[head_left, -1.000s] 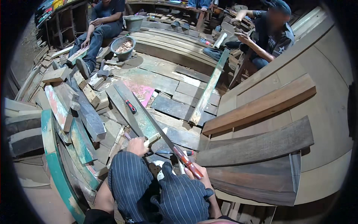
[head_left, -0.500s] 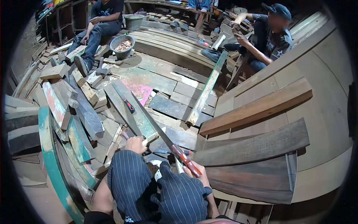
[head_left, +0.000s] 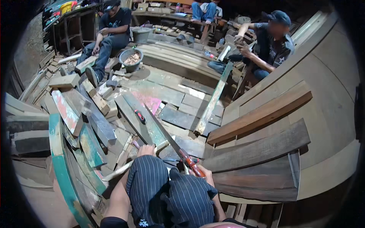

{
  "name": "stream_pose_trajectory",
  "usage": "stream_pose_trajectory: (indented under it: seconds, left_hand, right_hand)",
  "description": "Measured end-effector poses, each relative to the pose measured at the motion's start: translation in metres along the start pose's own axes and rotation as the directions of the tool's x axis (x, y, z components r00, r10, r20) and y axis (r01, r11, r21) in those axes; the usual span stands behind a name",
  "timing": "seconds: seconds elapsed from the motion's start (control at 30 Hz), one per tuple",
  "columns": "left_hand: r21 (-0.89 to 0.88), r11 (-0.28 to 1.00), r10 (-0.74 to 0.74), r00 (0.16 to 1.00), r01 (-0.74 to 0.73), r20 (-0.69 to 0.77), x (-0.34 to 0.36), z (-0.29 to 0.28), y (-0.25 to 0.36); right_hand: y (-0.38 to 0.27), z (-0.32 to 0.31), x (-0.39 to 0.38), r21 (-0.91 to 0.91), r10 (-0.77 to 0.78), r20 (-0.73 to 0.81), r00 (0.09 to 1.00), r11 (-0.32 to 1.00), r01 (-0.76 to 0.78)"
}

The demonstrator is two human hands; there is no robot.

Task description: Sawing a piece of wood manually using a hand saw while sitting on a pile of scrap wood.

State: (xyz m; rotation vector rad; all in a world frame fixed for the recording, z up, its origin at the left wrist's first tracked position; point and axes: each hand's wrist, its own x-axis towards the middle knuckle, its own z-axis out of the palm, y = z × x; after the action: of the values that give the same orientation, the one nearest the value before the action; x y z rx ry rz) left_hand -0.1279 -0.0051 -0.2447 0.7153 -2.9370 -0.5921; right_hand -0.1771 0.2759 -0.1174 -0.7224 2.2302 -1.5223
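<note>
My right hand [head_left: 205,174] is wrapped round the red-brown wooden handle [head_left: 192,163] of a machete. Its long dark blade [head_left: 164,132] slants away, up and to the left. Just beyond my left knee, my left hand [head_left: 146,150] is closed on a pale wooden stick [head_left: 162,144], whose end sticks out close beside the blade; whether they touch I cannot tell. My knee hides part of this hand. Past it lies a worn greenish board [head_left: 154,127], with a red-and-black-handled tool [head_left: 140,116] on it.
Wood offcuts [head_left: 97,123] crowd the left side. A dark curved plank [head_left: 258,148] and a brown beam [head_left: 262,114] lie at right. A long narrow beam [head_left: 215,98] slants ahead. A bucket of wood chips [head_left: 131,59] stands farther off. People sit at far left, far right and back.
The view has shifted, so the scene sits farther right on the left side. My knee now covers more of my left hand. Both hands keep their hold on the stick and the machete.
</note>
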Motion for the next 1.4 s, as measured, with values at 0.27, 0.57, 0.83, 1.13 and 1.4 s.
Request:
stream_pose_trajectory:
  seconds: [0.27,0.57,0.83,1.13,1.4]
  left_hand:
    - [-0.009,0.998,0.056,0.998,-0.057,-0.012,0.003,-0.003,-0.014]
    - [-0.061,0.995,0.087,0.995,-0.084,0.048,0.006,-0.021,-0.014]
    - [-0.09,0.989,0.127,0.988,-0.119,0.088,0.009,-0.009,-0.017]
    - [-0.05,0.977,0.209,0.978,-0.209,-0.007,0.02,0.006,-0.033]
    - [-0.041,0.978,0.205,0.978,-0.204,0.04,0.019,0.001,-0.028]
  right_hand:
    - [-0.025,-0.013,-0.005,0.067,-0.012,0.176,0.984,0.998,0.0]
    - [-0.034,-0.044,-0.046,0.172,0.022,0.158,0.987,0.984,-0.049]
    - [-0.059,-0.08,-0.072,-0.133,-0.017,0.076,0.997,0.991,0.027]
    - [-0.058,-0.07,-0.075,-0.058,-0.019,0.05,0.999,0.998,0.021]
    - [-0.058,-0.074,-0.081,0.028,0.062,0.07,0.996,0.998,-0.064]
